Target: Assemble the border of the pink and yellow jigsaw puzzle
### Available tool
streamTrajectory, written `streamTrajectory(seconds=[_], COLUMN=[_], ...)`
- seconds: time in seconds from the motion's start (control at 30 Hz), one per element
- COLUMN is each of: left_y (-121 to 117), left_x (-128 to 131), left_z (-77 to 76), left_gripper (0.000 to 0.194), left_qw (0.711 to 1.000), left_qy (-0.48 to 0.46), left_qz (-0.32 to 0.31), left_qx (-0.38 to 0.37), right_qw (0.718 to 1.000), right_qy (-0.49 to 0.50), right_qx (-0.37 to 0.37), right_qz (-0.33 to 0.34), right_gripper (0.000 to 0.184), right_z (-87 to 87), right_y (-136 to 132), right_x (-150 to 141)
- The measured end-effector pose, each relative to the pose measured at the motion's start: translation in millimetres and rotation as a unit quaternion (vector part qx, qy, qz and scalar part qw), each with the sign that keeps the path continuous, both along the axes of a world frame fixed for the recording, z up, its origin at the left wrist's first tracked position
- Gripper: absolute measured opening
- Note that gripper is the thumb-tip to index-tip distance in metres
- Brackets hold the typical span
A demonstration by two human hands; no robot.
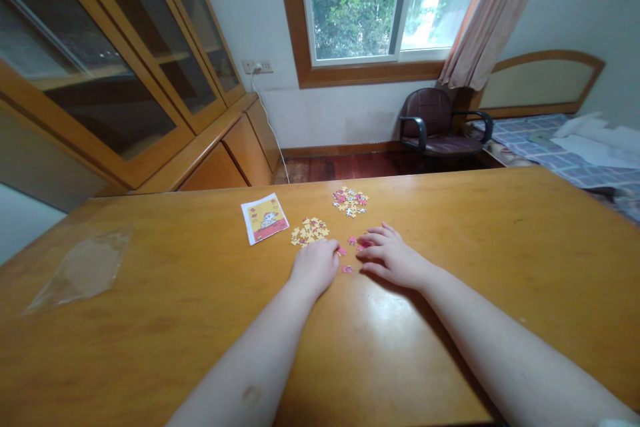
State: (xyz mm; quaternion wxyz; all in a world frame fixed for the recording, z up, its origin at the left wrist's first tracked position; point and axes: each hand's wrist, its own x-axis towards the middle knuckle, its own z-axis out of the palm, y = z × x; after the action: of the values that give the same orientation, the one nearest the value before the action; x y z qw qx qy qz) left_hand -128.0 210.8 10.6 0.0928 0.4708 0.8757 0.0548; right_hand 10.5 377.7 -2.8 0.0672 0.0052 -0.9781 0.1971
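Note:
My left hand [316, 264] rests on the table with its fingers curled closed, the tips at a pink jigsaw puzzle piece [342, 251]. Its far fingers are partly hidden behind the back of the hand. To the right, my right hand [393, 256] lies palm down with fingers spread, the tips over a few pink puzzle pieces [364, 245] that they partly cover. Between the hands lie two more loose pieces, a pink one [352, 240] and a pink-and-white one [347, 269]. Just beyond my left hand is a pile of mostly yellow pieces [310, 231].
A mixed pile of pieces [351, 201] lies farther back on the wooden table [200, 333]. A picture card [265, 218] sits left of the piles, and a clear plastic bag [83, 267] at far left. Past the table are a chair [435, 121], cabinet [200, 147] and bed [530, 130].

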Motion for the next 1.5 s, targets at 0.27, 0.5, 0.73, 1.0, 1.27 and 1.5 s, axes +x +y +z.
streamTrajectory(seconds=[0.27, 0.5, 0.73, 1.0, 1.27, 1.5], left_y=[-1, -2, -1, -1, -1, 0], left_x=[1, 0, 1, -5, -8, -7], left_z=[1.9, 0.3, 1.2, -5.5, -13.6, -11.9], left_gripper=[0.023, 0.021, 0.02, 0.028, 0.016, 0.015], left_qw=[1.0, 0.999, 0.999, 0.995, 0.995, 0.994], left_qy=[-0.023, -0.013, -0.013, -0.064, -0.055, -0.075], left_qz=[-0.01, -0.046, -0.034, -0.038, -0.025, -0.011], left_qx=[0.012, 0.024, 0.028, 0.067, 0.079, 0.078], right_qw=[1.0, 0.998, 0.997, 0.996, 0.995, 0.995], right_qy=[-0.003, -0.025, -0.04, -0.042, -0.057, -0.059], right_qx=[-0.01, -0.01, -0.014, -0.022, -0.028, -0.024], right_qz=[0.022, 0.051, 0.07, 0.071, 0.079, 0.076], right_gripper=[0.029, 0.034, 0.04, 0.043, 0.044, 0.044], right_z=[4.9, 8.0, 8.9, 9.0, 9.3, 8.5], right_y=[-4, -7, -12, -11, -10, -10], right_x=[1, 2, 2, 4, 3, 3])
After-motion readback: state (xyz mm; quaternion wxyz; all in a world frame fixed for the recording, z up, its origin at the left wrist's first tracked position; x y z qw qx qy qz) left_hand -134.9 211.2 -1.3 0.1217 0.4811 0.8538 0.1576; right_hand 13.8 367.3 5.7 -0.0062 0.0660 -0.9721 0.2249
